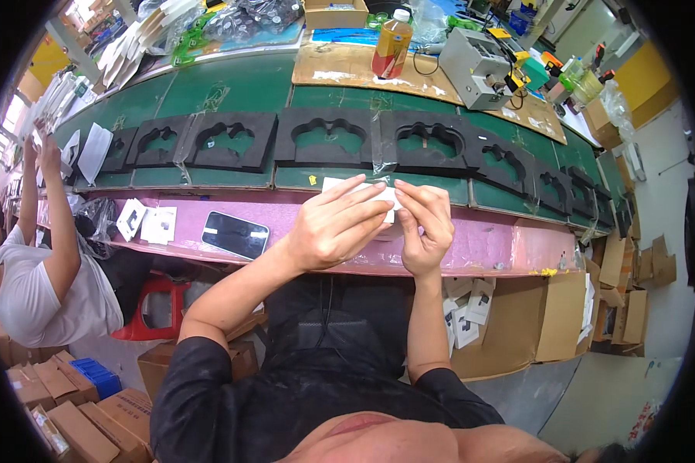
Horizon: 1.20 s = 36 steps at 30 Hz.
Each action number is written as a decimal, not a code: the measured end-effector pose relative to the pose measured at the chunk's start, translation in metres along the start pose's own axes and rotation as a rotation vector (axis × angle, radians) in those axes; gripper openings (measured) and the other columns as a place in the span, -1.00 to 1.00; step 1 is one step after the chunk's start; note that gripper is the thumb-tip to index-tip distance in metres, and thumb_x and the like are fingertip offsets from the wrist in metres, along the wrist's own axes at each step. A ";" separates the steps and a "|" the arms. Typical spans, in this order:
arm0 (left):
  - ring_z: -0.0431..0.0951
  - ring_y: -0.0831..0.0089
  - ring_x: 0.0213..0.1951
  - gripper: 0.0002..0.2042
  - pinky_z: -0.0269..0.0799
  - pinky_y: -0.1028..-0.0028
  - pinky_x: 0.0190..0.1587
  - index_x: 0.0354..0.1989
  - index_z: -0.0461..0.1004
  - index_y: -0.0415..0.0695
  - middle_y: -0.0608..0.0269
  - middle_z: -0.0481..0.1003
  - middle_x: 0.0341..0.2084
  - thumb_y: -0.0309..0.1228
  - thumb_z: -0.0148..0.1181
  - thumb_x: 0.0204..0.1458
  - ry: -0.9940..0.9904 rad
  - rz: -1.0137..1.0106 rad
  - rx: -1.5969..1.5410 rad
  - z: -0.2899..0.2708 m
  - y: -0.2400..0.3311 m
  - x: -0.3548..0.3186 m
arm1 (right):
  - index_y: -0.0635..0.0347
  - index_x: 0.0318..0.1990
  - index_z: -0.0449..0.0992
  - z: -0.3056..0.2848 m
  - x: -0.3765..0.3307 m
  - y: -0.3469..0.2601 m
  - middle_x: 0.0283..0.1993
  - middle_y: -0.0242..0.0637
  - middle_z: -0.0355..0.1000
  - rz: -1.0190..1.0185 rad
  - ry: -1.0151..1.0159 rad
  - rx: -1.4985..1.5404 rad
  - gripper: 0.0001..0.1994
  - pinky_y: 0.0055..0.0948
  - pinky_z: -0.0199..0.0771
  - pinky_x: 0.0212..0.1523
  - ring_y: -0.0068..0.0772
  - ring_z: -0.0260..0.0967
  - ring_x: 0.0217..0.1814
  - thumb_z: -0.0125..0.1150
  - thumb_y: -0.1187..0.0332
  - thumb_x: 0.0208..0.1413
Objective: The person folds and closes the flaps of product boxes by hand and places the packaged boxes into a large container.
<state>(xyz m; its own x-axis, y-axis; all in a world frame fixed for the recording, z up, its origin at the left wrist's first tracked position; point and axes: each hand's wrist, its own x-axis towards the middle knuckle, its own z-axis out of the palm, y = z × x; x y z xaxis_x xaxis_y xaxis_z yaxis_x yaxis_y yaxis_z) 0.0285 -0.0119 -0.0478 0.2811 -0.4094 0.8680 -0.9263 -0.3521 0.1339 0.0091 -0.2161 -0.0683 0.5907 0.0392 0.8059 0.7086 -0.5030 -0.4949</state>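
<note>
The leaflets (159,225) on the pink bench (483,241) carry dark pictures and small print, too small to be read. More leaflets of this kind (465,328) lie in the open carton (556,320) below the bench, at the right. On the bottle (394,46) there is a coloured label, and a closed box (133,409) at the lower left bears a line of dark print; neither can be read clearly.

The paper (333,184) is white and flat, and its visible parts look plain. It is between the two hands, above the front edge of the green bench (297,179), and the fingers cover a large part of it. The left hand (338,224) lays its nearly straight fingers across the paper; its thumb is hidden, so one cannot tell how firmly it grips. The right hand (425,229) has its fingers bent, with only a small gap between thumb and forefinger, and it pinches the right edge of the paper. The phone (236,235) lies left of the hands, near the leaflets. Black foam pieces (286,147) stand in a row behind.
</note>
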 end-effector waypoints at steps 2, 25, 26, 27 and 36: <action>0.76 0.08 0.07 -0.82 0.65 0.03 0.22 -0.27 0.71 -0.26 0.10 0.74 -0.13 -0.55 0.57 -0.05 -0.019 0.044 0.013 -0.001 0.000 0.001 | 0.33 -0.04 0.75 -0.001 -0.002 0.000 0.04 -0.13 0.71 0.003 0.001 -0.004 -0.77 -0.19 0.52 0.09 -0.07 0.54 0.01 0.39 0.54 0.15; 0.70 0.08 0.02 -0.54 0.61 0.17 0.11 0.16 0.67 -0.12 0.14 0.67 -0.01 -0.29 0.51 0.06 -0.259 -0.208 0.110 -0.017 -0.009 0.020 | 0.32 -0.05 0.75 0.002 -0.002 -0.001 0.06 -0.15 0.70 -0.005 0.015 0.012 -0.78 -0.23 0.54 0.06 -0.09 0.53 0.02 0.41 0.55 0.14; 0.68 0.13 -0.08 -0.54 0.59 0.19 0.01 0.16 0.67 -0.11 0.16 0.67 -0.05 -0.29 0.50 0.06 -0.268 -0.232 0.095 -0.017 -0.008 0.016 | 0.31 -0.05 0.75 0.003 -0.001 -0.001 0.06 -0.15 0.70 -0.007 0.027 0.016 -0.78 -0.23 0.54 0.06 -0.09 0.53 0.02 0.41 0.55 0.14; 0.66 0.17 -0.17 -0.55 0.57 0.22 -0.09 0.16 0.67 -0.10 0.19 0.67 -0.09 -0.30 0.50 0.06 -0.281 -0.257 0.069 -0.014 -0.009 0.013 | 0.31 -0.05 0.75 0.004 -0.001 0.000 0.06 -0.15 0.70 -0.001 0.028 0.011 -0.78 -0.23 0.54 0.06 -0.09 0.53 0.02 0.41 0.55 0.14; 0.62 0.24 -0.26 -0.55 0.51 0.26 -0.23 0.17 0.68 -0.05 0.23 0.67 -0.14 -0.31 0.49 0.06 -0.244 -0.213 0.070 -0.013 -0.010 0.009 | 0.30 -0.05 0.75 0.008 -0.007 0.001 0.05 -0.13 0.69 -0.031 0.055 -0.012 -0.78 -0.21 0.54 0.07 -0.06 0.53 0.03 0.42 0.53 0.13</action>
<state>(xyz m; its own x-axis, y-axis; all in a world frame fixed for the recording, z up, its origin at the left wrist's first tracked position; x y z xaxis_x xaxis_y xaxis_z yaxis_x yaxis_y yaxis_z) 0.0365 -0.0010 -0.0353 0.5264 -0.5072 0.6824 -0.8232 -0.5049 0.2597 0.0086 -0.2098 -0.0768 0.5461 0.0077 0.8377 0.7216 -0.5122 -0.4657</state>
